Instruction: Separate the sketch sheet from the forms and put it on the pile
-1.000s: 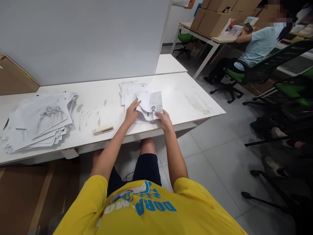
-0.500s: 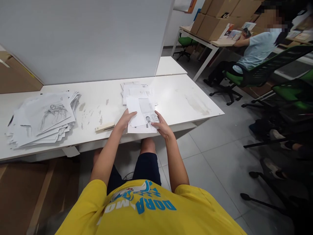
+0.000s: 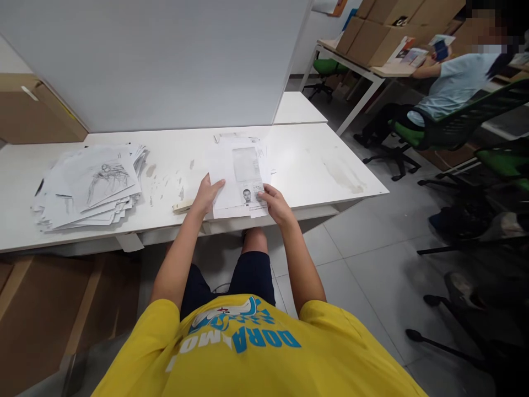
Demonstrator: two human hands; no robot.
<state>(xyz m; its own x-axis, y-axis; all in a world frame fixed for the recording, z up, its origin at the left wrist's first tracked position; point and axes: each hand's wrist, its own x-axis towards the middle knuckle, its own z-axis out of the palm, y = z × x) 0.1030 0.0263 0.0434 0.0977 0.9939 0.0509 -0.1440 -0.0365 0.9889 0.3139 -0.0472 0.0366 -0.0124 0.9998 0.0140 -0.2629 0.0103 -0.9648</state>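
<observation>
We grip a paper sheet (image 3: 242, 182) at its lower corners: left hand (image 3: 205, 196), right hand (image 3: 276, 204), over the surface (image 3: 314, 165); stapler (image 3: 182, 207) beside.

Stapler (image 3: 182, 207) as landmark: bare tabletop (image 3: 322, 165) well to its right; sketch stack (image 3: 93, 184) blocks left; white partition (image 3: 165, 60) closes behind; papers (image 3: 242, 176) just right.

A stapler (image 3: 182, 207) lies on the table (image 3: 322, 165), between the paper stack (image 3: 93, 184) and held sheets (image 3: 239, 179).
</observation>
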